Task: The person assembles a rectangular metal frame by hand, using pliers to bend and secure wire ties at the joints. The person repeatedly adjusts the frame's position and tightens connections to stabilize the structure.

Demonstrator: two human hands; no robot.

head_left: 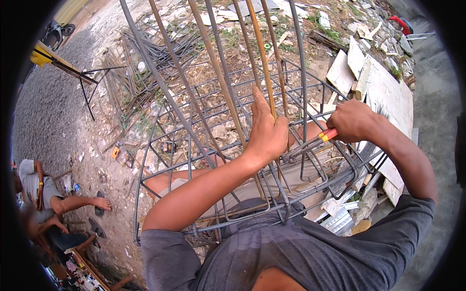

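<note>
A cage of steel reinforcing bars (228, 224) lies across my lap, its square stirrups tied along long rods. My right hand (354, 121) is closed around pincers (310, 144) with red and yellow handle grips. The pincers' jaws reach left to a bar crossing just below my left hand (268, 133). That hand leans against the upright rods with its fingers stretched upward and its thumb apart. A rusty orange-brown rod (262, 53) passes behind it. Whether the jaws grip a tie wire is too small to tell.
Cut bars (160, 53) lie heaped on rubble beyond the cage. White broken boards (386, 106) and a bundle of thin wire (357, 167) are at the right. Another person (41, 189) sits at the left. A yellow-ended beam (63, 63) rests on a metal stand.
</note>
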